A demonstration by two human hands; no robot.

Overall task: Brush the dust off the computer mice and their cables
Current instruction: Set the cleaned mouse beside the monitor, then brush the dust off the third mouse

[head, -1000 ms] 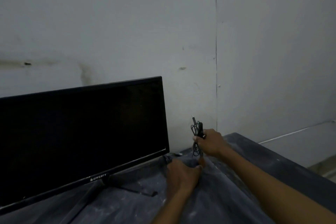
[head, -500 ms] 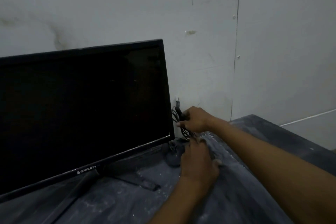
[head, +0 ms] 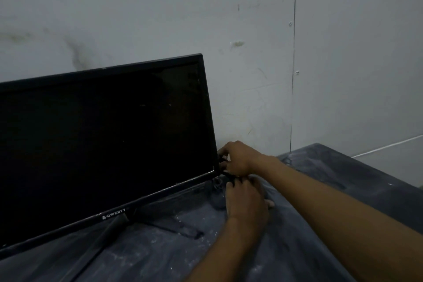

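cable [head: 226, 174]: dark, mostly hidden, at monitor [head: 103, 144] lower right corner. left hand [head: 246, 199] curled over it on the dusty table [head: 343, 171]. right hand [head: 238, 158] pinches it, now lower and closer to the screen.

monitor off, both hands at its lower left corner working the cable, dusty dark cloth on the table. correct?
Not quite: the head view shows both hands at the lower right corner of the monitor, not the left. The right hand grips the dark cable beside the bezel, with the left hand just below it. The rest holds: the screen is dark and the cloth is dark and dusty.
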